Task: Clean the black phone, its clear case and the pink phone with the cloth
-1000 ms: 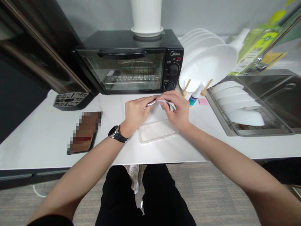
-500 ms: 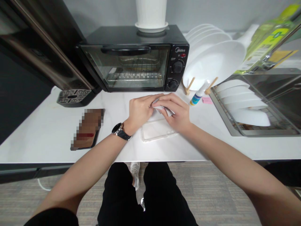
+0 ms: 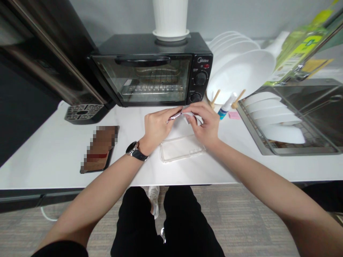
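Observation:
My left hand [image 3: 157, 125], a dark watch on its wrist, is closed around a slim phone [image 3: 175, 116]. Only the phone's shiny pinkish edge shows, since the fingers hide the rest. Opposite it, my right hand [image 3: 205, 121] curls over a whitish cloth or tissue [image 3: 198, 120], pressed against the phone's right end. Below both hands a clear phone case [image 3: 182, 149] lies flat on the white counter [image 3: 150, 173]. A small spray bottle [image 3: 226, 106] with a blue label stands beyond my right hand, beside a pink slip of paper [image 3: 234, 115].
A black toaster oven [image 3: 150, 76] stands at the back, a white pot [image 3: 170, 18] on top. Left are a drink machine [image 3: 84, 112] and a dark flat device [image 3: 100, 150], partly pixelated. Right are racked white plates [image 3: 241, 75] and a sink [image 3: 264, 150] with bowls [image 3: 282, 132].
My hands have drawn slightly apart, so the phone's edge shows between them. My right hand has shifted a little right with the cloth, and more of the clear case is visible.

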Demonstrator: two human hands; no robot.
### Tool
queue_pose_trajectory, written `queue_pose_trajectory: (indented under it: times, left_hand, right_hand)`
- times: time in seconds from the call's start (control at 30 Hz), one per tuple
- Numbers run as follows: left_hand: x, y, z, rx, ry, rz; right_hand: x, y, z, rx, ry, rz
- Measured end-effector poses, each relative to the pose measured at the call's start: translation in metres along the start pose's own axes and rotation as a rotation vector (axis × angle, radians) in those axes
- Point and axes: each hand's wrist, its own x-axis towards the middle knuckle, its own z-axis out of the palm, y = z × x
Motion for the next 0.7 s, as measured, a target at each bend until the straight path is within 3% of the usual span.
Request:
queue_pose_trajectory:
  times: [0.3,0.47,0.7]
  left_hand:
    - [-0.001,0.009,-0.004,-0.107,-0.103,0.015]
    - [0.0,0.006,-0.002,-0.06,-0.048,0.016]
    - [0.0,0.0,-0.002,-0.04,0.008,-0.023]
  right_hand:
    - [-0.003,-0.015,0.008,0.082,-0.137,-0.271]
    - [0.0,-0.01,0.003,0.056,-0.102,-0.219]
    - [0.002,0.006,-0.002,-0.004,0.03,0.029]
